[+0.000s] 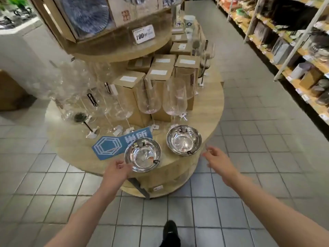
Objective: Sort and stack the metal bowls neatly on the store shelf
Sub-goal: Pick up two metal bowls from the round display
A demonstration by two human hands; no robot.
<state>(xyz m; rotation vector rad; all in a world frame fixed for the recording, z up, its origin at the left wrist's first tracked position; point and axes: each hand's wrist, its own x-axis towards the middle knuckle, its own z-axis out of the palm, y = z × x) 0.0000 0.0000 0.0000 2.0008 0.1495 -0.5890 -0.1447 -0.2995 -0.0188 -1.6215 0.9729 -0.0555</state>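
Note:
Two shiny metal bowls stand side by side near the front edge of a round wooden display shelf (210,104). The left bowl (143,154) partly covers a blue sign. The right bowl (184,139) sits a little farther back. My left hand (118,169) is at the near left rim of the left bowl, fingers curled beside it; whether it touches is unclear. My right hand (216,158) hovers off the shelf's front right edge, close to the right bowl, fingers spread and holding nothing.
Tall wine glasses (148,98) and cardboard boxes (128,91) crowd the shelf behind the bowls. The blue sign (114,145) lies flat at the front left. An upper tier with a price tag (143,33) overhangs. Stocked shelving (293,50) lines the right of the tiled aisle.

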